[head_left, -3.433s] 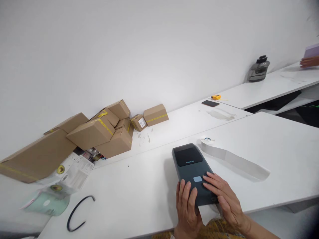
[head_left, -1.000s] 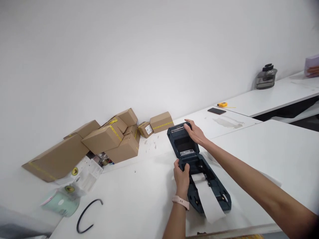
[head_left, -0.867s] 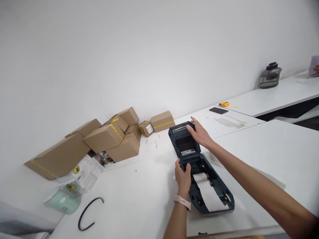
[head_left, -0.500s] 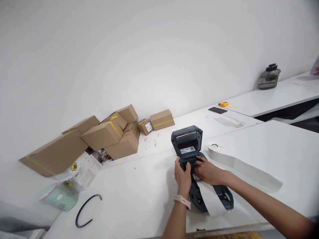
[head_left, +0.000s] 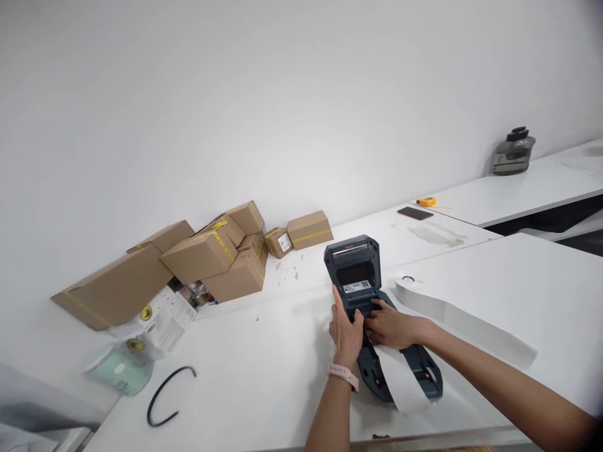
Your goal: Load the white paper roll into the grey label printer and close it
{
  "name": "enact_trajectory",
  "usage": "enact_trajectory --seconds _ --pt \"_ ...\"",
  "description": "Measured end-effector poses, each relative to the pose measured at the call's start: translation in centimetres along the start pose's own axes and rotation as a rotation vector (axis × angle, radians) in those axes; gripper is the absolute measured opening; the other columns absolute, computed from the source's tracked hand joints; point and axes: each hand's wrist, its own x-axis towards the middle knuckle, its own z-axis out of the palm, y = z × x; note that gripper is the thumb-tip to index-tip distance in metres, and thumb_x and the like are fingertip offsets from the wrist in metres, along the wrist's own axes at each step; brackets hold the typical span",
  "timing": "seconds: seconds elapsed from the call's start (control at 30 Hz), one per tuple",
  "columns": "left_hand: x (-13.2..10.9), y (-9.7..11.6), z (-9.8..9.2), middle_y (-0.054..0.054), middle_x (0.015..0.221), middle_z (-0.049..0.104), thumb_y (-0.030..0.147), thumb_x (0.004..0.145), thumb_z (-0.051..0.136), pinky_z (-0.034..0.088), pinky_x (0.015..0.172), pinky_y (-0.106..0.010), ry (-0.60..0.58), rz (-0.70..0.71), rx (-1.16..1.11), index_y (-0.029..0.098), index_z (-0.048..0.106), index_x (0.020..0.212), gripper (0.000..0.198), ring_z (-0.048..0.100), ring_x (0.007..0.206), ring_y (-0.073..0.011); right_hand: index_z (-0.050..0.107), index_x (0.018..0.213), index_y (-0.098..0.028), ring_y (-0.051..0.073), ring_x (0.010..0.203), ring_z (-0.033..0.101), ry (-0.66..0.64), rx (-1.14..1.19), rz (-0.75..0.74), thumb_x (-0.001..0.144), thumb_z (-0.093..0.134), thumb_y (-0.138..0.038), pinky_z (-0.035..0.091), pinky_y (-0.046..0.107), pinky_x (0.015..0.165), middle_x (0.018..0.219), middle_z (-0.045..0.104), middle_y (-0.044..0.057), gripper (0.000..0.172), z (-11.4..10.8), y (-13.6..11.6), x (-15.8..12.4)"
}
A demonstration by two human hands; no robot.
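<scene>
A dark label printer (head_left: 352,267) lies with its lid raised on the white table. My left hand (head_left: 346,329) grips the printer's left side, its index finger stretched up along the edge and its thumb bent inside. Fingers of my right hand (head_left: 389,323) reach into the middle of the body, over the paper; whatever they may pinch is hidden. A white paper strip (head_left: 400,376) comes out beneath my right hand and hangs over the printer's near part. To the right, a long curled paper strip (head_left: 466,320) lies on the table.
Cardboard boxes (head_left: 202,257) are piled at the back left. Nearer are a mint-green container (head_left: 120,370) and a black curved strip (head_left: 157,397). Behind the printer lie a phone (head_left: 415,213) and a yellow tape measure (head_left: 426,201). A grey translucent container (head_left: 513,154) stands at the far right.
My left index finger has straightened upward along the printer's side. My right hand remains inside the printer, with its fingers shifted slightly. The view has shifted a little.
</scene>
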Motion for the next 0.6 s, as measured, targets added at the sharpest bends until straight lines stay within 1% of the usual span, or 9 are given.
enact_trajectory --seconds 0.07,0.17,0.23,0.3,0.37,0.43,0.5,0.53,0.6 --pt "0.5 0.1 -0.3 -0.011 0.131 0.059 0.033 0.089 0.047 0.044 0.099 -0.04 -0.042 -0.003 0.079 0.029 0.011 0.16 0.08 0.061 0.12 -0.0301 0.074 0.106 -0.008 0.036 0.101 0.068 -0.02 0.024 0.009 0.089 0.047 -0.023 0.02 0.061 0.113 0.099 0.074 0.022 0.035 -0.2 0.0 -0.1" --pt "1.2 0.2 -0.6 -0.011 0.127 0.058 0.034 0.087 0.046 0.044 0.097 -0.041 -0.078 -0.005 0.154 0.026 0.016 0.16 0.08 0.062 0.115 -0.032 0.074 0.105 -0.011 0.037 0.104 0.066 -0.037 0.083 0.011 0.084 0.052 -0.023 0.019 0.061 0.114 0.1 0.074 0.02 0.032 -0.5 0.0 -0.2" --pt "1.5 0.1 -0.7 -0.012 0.126 0.058 0.034 0.085 0.047 0.044 0.097 -0.04 -0.085 -0.004 0.167 0.024 0.021 0.159 0.079 0.062 0.114 -0.0319 0.075 0.102 -0.015 0.037 0.109 0.063 -0.041 0.137 0.0 0.081 0.056 -0.024 0.019 0.061 0.113 0.102 0.073 0.017 0.03 -0.9 0.0 -0.1" --pt "1.6 0.0 -0.7 -0.011 0.124 0.058 0.034 0.084 0.048 0.044 0.097 -0.039 -0.087 -0.003 0.172 0.024 0.026 0.158 0.078 0.063 0.113 -0.0313 0.075 0.098 -0.018 0.038 0.113 0.06 -0.037 0.196 -0.016 0.079 0.059 -0.026 0.024 0.061 0.111 0.103 0.073 0.014 0.026 -1.7 0.0 -0.3" --pt "1.6 0.0 -0.6 -0.011 0.123 0.058 0.035 0.084 0.049 0.044 0.097 -0.038 -0.085 -0.005 0.171 0.024 0.03 0.157 0.076 0.062 0.113 -0.0312 0.075 0.097 -0.021 0.037 0.112 0.059 -0.03 0.244 -0.03 0.08 0.06 -0.031 0.032 0.056 0.106 0.101 0.072 0.012 0.025 -3.1 0.2 -1.1" --pt "1.4 -0.1 -0.5 -0.011 0.125 0.058 0.035 0.084 0.049 0.045 0.096 -0.039 -0.077 -0.015 0.159 0.023 0.03 0.157 0.076 0.062 0.113 -0.0315 0.073 0.106 -0.023 0.033 0.111 0.059 0.001 0.346 -0.042 0.086 0.058 -0.04 0.04 0.049 0.1 0.107 0.07 0.01 0.031 -4.7 0.7 -3.0" --pt "1.0 0.0 -0.2 -0.012 0.129 0.057 0.036 0.086 0.047 0.045 0.097 -0.039 -0.058 -0.03 0.14 0.023 0.031 0.156 0.073 0.062 0.114 -0.031 0.068 0.116 -0.026 0.029 0.109 0.06 0.083 0.574 -0.062 0.089 0.057 -0.05 0.045 0.042 0.095 0.116 0.067 0.009 0.038 -5.8 1.4 -6.1" --pt "0.7 0.0 -0.1 -0.012 0.133 0.056 0.036 0.087 0.045 0.044 0.098 -0.039 -0.045 -0.036 0.129 0.022 0.032 0.155 0.071 0.061 0.116 -0.0304 0.067 0.117 -0.027 0.028 0.108 0.061 0.146 0.722 -0.07 0.088 0.059 -0.053 0.046 0.039 0.092 0.118 0.066 0.008 0.041 -5.9 1.8 -7.9" --pt "0.3 0.1 0.3 -0.012 0.139 0.053 0.035 0.089 0.043 0.042 0.101 -0.038 -0.02 -0.043 0.109 0.021 0.036 0.153 0.065 0.059 0.121 -0.029 0.067 0.111 -0.027 0.028 0.104 0.062 0.282 0.949 -0.041 0.083 0.064 -0.059 0.049 0.038 0.088 0.113 0.067 0.008 0.043 -5.3 2.6 -11.6"
